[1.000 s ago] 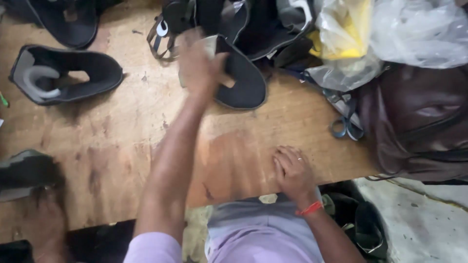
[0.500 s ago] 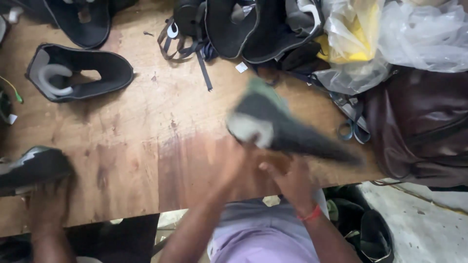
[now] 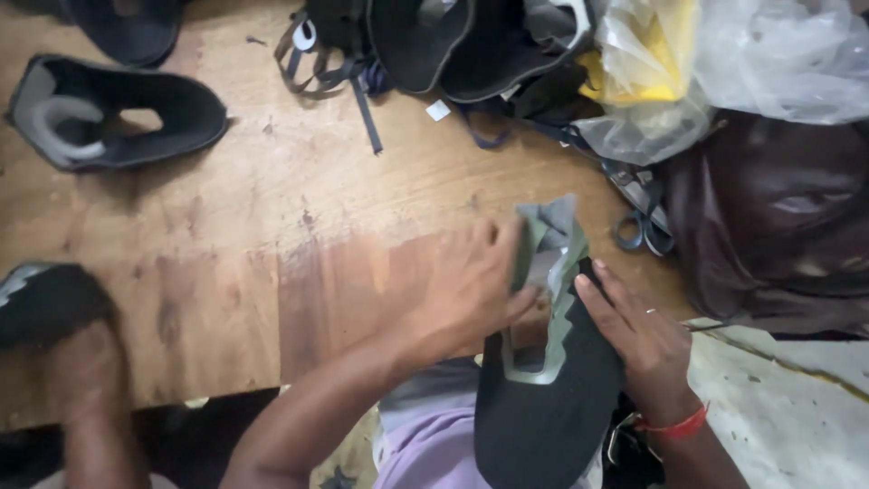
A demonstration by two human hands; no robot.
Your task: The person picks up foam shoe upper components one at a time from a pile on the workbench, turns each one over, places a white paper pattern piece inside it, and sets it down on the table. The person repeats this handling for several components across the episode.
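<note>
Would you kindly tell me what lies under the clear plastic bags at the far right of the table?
Under the clear plastic bags a yellow bag shows through, and a dark brown bag sits just below them. Whatever lies deeper beneath is covered.

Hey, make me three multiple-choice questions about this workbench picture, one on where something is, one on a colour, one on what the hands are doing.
1. Where do the scissors lie?
A. right of the held shoe upper, by the brown bag
B. at the left table edge
C. on the floor

2. What colour is the band on the right wrist?
A. blue
B. red
C. white

3. How is the shoe upper held?
A. lying untouched on the table
B. in the left hand only
C. between both hands

Answers: 1 A, the scissors sit on the wooden table between the upper and the brown bag. 2 B, the band is red. 3 C, the left hand grips its grey top edge and the right hand holds its right side.
</note>
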